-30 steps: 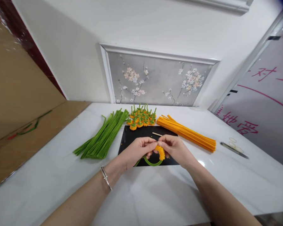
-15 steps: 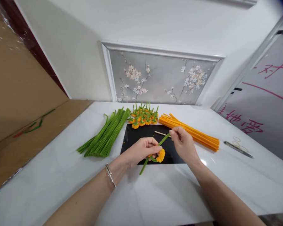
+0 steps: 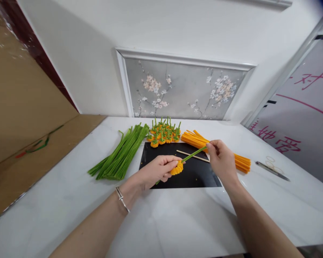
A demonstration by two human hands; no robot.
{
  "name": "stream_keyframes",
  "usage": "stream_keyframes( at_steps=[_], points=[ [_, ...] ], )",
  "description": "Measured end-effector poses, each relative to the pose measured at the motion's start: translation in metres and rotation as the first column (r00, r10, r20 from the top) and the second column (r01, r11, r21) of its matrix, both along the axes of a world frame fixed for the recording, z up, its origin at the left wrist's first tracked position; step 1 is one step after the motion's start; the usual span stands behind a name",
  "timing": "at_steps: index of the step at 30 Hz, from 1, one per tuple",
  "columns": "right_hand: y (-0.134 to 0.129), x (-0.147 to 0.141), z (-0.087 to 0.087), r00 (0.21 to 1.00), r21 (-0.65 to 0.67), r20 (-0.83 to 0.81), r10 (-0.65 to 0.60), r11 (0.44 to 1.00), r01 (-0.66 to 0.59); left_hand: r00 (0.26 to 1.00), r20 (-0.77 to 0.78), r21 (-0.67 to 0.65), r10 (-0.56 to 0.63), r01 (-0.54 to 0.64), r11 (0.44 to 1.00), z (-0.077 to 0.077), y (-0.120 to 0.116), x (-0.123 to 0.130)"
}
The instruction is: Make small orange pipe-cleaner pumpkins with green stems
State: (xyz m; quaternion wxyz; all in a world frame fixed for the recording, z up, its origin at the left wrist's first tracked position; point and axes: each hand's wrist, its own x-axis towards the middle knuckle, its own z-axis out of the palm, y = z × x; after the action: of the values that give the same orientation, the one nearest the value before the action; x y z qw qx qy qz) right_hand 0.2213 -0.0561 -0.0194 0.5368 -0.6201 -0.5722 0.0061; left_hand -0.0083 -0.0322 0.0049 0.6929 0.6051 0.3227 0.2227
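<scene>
My left hand (image 3: 160, 168) is closed around a ridged orange pipe-cleaner piece (image 3: 177, 168), pinching it between thumb and fingers. A green pipe cleaner (image 3: 195, 154) runs out of that piece up to the right. Its far end is pinched in the fingertips of my right hand (image 3: 222, 157), so it stretches straight between the hands. A short green end shows below my left hand. Both hands hover over a black mat (image 3: 188, 179), where a thin wooden stick (image 3: 197, 156) lies.
Green pipe cleaners (image 3: 121, 154) lie bundled at left, orange pipe cleaners (image 3: 242, 163) at right. Several small orange pumpkin-like pieces with green stems (image 3: 164, 132) stand behind the mat. Farther right are tweezers (image 3: 271, 170) and thin rings (image 3: 270, 158). A wall rises behind the white table (image 3: 177, 222).
My right hand has moved right, drawing the green pipe cleaner out longer. The green loop below the orange piece is gone from view, and the piece now sits closer against my left fingers.
</scene>
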Motion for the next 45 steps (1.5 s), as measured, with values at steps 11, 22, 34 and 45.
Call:
stream_keyframes(
  at_steps=[11, 22, 34, 45],
  points=[
    [-0.013, -0.031, 0.009, 0.846, -0.088, 0.428, 0.318, 0.946, -0.312, 0.961, -0.08, 0.562, 0.264, -0.176, 0.808, 0.001, -0.001, 0.004],
    [-0.015, -0.042, 0.004, 0.83, -0.189, 0.103, 0.549, 0.83, -0.525, 0.969, -0.024, 0.456, 0.246, -0.208, 0.865, -0.006, -0.004, 0.01],
    [-0.018, -0.049, 0.002, 0.892, -0.031, 0.207, 0.402, 0.914, -0.405, 0.962, 0.123, 0.173, 0.245, -0.264, 0.949, 0.004, -0.007, 0.011],
    [-0.02, -0.054, 0.003, 0.91, 0.163, 0.101, 0.402, 0.896, -0.414, 0.979, 0.042, 0.554, 0.198, -0.188, 0.811, -0.003, -0.013, 0.014]
  ],
)
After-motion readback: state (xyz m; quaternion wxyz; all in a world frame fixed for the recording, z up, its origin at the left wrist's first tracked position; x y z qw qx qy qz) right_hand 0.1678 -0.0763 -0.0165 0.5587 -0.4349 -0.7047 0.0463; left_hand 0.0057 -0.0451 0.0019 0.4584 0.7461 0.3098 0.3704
